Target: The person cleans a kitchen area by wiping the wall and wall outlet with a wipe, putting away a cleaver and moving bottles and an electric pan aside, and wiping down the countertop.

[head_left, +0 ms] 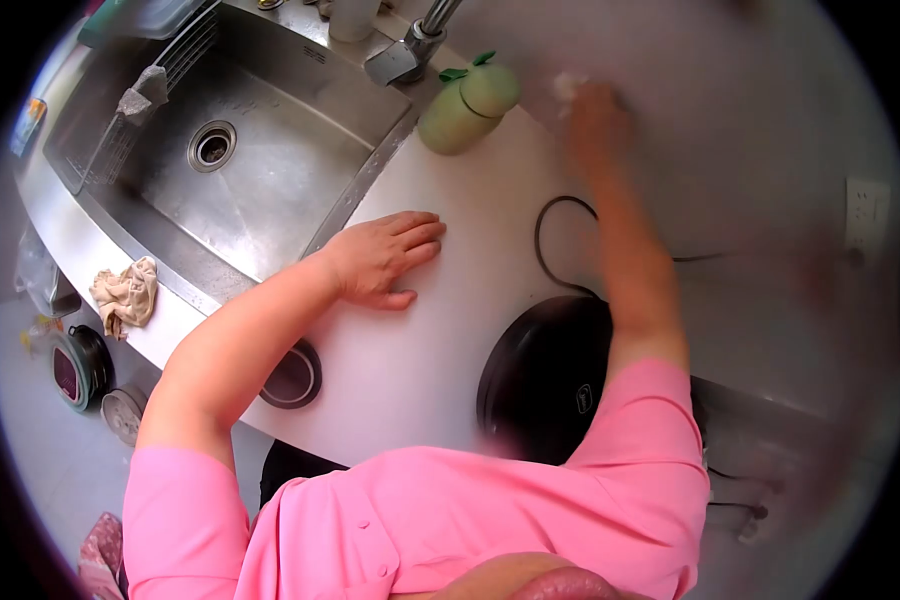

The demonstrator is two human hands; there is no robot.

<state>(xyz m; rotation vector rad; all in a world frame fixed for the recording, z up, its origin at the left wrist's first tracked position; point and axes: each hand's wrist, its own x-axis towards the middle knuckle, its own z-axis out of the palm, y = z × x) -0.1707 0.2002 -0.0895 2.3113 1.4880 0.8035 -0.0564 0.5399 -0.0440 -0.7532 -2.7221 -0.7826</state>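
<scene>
My left hand point(390, 260) rests palm down on the white countertop point(440, 350), its fingers spread and holding nothing. Farther off, my right hand point(598, 125) is stretched out to the wall point(700, 110) behind the counter. A crumpled whitish cloth or tissue point(568, 86) shows at its fingertips, pressed against the wall; the view is hazy there. Between the two hands, near the back edge, stands a light green bottle point(460, 115) with green leaf-shaped bits on top. A round black appliance point(530, 380) lies below my right forearm.
A steel sink point(270, 215) with a faucet point(408, 55) is on the left. A beige rag point(126, 296) hangs over the counter's front edge. Beside my left forearm sits a dark round lid-like object point(295, 376). A black cord point(540, 235) runs toward the wall socket point(867, 210).
</scene>
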